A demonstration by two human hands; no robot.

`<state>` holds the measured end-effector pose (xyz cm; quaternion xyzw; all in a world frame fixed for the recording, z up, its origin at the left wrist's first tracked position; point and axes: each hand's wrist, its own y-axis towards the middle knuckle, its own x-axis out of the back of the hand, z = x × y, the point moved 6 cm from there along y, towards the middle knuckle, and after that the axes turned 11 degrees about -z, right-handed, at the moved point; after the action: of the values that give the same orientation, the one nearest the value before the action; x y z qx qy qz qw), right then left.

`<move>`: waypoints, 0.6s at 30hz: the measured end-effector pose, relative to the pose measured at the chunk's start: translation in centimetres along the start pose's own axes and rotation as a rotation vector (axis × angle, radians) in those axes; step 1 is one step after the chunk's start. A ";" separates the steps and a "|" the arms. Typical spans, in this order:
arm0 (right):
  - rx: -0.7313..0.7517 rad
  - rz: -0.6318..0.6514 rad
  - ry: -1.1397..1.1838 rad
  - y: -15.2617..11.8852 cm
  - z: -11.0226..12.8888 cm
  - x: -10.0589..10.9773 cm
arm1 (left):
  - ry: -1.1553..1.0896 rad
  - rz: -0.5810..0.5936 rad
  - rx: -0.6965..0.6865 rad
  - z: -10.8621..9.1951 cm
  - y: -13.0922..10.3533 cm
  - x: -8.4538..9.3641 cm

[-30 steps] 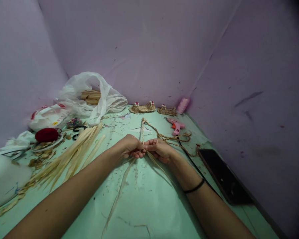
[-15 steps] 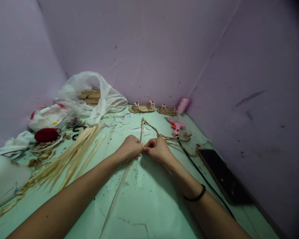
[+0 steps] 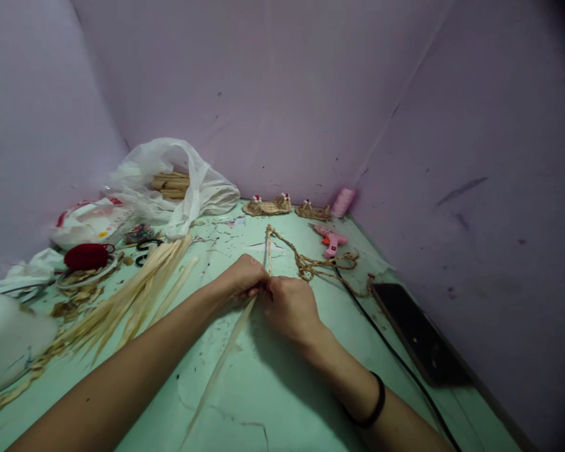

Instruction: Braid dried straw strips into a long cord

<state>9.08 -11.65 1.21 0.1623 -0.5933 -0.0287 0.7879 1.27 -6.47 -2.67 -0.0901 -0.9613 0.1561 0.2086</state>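
Near the middle of the green table (image 3: 311, 402), my left hand (image 3: 248, 276) is closed on the lower end of a twisted straw cord (image 3: 269, 248). My right hand (image 3: 289, 307) presses against it, fingers curled around the same end; its fingertips are partly hidden. From a bend at the top, the cord runs back down to the right into loose loops (image 3: 311, 267). A pale flat fibre strip (image 3: 226, 358) trails from beneath my hands toward the near edge.
Left lie pale fibre strips (image 3: 145, 295), a red pouch (image 3: 88, 256), black-handled scissors (image 3: 144, 251) and a plastic bag (image 3: 207, 188). Behind are woven slippers (image 3: 268, 206) and a pink spool (image 3: 343, 202). Right are a pink glue gun (image 3: 330, 240), its black cable and a phone (image 3: 419, 333).
My right hand has turned over and moved slightly left and down, closer against my left hand. The cord loops beside it are more exposed. The view has shifted slightly.
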 end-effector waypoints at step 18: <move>-0.620 0.176 0.941 1.4 -4.7 -3.7 | -0.027 0.144 -0.040 -0.6 -0.3 0.0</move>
<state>12.24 -8.41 -2.95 -0.1314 -0.1534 -0.0604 0.9775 1.54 -6.60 -2.06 -0.1612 -0.9579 0.1527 0.1822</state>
